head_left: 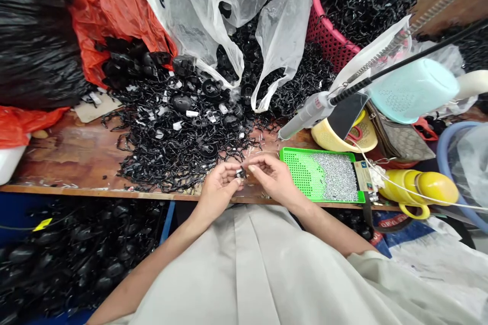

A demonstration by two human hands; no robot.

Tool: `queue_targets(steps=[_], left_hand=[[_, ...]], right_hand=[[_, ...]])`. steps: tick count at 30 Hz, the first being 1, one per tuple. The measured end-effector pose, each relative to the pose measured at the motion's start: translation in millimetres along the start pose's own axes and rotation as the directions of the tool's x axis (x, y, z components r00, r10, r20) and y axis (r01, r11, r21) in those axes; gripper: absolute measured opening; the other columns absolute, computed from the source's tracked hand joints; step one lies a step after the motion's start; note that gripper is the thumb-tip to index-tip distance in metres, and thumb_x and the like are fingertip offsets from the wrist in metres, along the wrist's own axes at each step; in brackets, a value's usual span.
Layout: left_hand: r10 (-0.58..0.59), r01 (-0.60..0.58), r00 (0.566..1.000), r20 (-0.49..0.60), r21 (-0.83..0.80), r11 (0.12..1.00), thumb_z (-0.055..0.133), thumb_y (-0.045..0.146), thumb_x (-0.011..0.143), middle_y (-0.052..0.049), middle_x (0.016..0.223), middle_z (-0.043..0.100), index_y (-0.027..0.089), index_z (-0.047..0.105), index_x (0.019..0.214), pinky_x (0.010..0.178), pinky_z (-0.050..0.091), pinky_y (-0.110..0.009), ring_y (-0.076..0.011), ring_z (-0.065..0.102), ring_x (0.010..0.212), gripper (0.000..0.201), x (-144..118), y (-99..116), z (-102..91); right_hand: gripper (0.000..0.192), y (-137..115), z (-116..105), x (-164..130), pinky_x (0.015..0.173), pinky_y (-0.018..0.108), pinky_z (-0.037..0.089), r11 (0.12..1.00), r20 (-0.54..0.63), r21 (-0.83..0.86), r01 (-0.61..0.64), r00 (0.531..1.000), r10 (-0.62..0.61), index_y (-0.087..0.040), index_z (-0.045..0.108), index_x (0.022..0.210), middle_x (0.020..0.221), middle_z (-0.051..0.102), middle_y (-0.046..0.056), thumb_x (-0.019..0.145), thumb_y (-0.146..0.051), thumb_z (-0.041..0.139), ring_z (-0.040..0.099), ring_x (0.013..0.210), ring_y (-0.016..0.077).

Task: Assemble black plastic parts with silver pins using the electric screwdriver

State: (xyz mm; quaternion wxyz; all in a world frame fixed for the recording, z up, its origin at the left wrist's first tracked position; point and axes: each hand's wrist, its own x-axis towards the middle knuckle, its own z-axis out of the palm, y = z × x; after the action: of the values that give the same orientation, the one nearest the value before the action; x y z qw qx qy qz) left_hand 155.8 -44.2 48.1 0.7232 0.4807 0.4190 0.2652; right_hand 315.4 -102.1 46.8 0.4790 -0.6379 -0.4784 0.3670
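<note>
both hands meet at the near table edge. left hand (219, 188) pinches a small black part (240, 173); right hand (271, 176) has its fingertips closed on the same part. judged mid-assembly on 1 piece: the black parts pile (179, 132) far left looks large, the green tray (301, 175) of small metal bits right of the hands looks well stocked.
</note>
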Motion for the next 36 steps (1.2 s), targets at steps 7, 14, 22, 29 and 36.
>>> queue_targets(steps=[7, 14, 22, 29, 36], left_hand=[[0.054, -0.052, 0.996, -0.071, 0.023, 0.998, 0.069, 0.021, 0.073, 0.004, 0.070, 0.059, 0.018, 0.053, 0.076, 0.062, 0.058, -0.027, -0.0121, 0.065, 0.061, 0.017, 5.0, 5.5, -1.5], [0.009, -0.010, 1.000, -0.009, -0.046, 0.999, 0.072, 0.025, 0.075, 0.001, 0.076, 0.065, 0.017, 0.054, 0.084, 0.071, 0.059, -0.029, -0.0134, 0.069, 0.070, 0.021, 3.4, 13.9, -4.1], [-0.109, 0.127, 0.989, 0.104, -0.185, 0.975, 0.075, 0.025, 0.073, -0.002, 0.083, 0.069, 0.017, 0.057, 0.093, 0.070, 0.059, -0.028, -0.0132, 0.069, 0.071, 0.027, 7.1, 13.0, -8.9], [-0.143, 0.153, 0.987, 0.078, -0.149, 0.977, 0.075, 0.027, 0.072, -0.002, 0.076, 0.069, 0.015, 0.060, 0.077, 0.071, 0.055, -0.027, -0.0133, 0.067, 0.070, 0.020, 11.0, 9.5, -5.7], [-0.050, 0.050, 0.999, -0.005, -0.021, 0.999, 0.078, 0.021, 0.066, 0.003, 0.072, 0.064, 0.018, 0.055, 0.083, 0.064, 0.054, -0.026, -0.0116, 0.063, 0.063, 0.028, 6.6, 6.4, 2.0]], right_hand=[[0.016, 0.5, 18.9, 7.9, 0.062, 0.025, 0.048, 0.974, 0.100, 0.186, -0.133, 0.988, 0.116, -0.021, 0.055, 0.087, 0.078, 0.059, -0.001, 0.087, -0.037, 0.059, 0.056, 0.067, 0.0122], [0.026, -1.6, 11.6, 14.1, 0.058, 0.025, 0.048, 0.891, 0.148, 0.382, -0.246, 0.968, 0.204, -0.021, 0.054, 0.088, 0.069, 0.056, -0.004, 0.083, -0.044, 0.065, 0.054, 0.059, 0.0104], [0.030, -4.7, 3.3, 11.7, 0.054, 0.023, 0.046, 0.882, 0.182, 0.391, -0.264, 0.961, 0.207, -0.020, 0.056, 0.085, 0.065, 0.056, -0.004, 0.079, -0.047, 0.068, 0.052, 0.055, 0.0089], [0.035, 1.9, 11.8, 8.2, 0.052, 0.022, 0.046, 0.862, 0.140, 0.400, -0.310, 0.951, 0.277, -0.020, 0.051, 0.086, 0.063, 0.054, -0.006, 0.080, -0.052, 0.065, 0.052, 0.054, 0.0086], [0.024, 3.7, 8.3, 4.1, 0.058, 0.024, 0.045, 0.951, 0.169, 0.261, -0.165, 0.978, 0.124, -0.021, 0.054, 0.087, 0.075, 0.059, -0.002, 0.088, -0.044, 0.056, 0.054, 0.062, 0.0105]])
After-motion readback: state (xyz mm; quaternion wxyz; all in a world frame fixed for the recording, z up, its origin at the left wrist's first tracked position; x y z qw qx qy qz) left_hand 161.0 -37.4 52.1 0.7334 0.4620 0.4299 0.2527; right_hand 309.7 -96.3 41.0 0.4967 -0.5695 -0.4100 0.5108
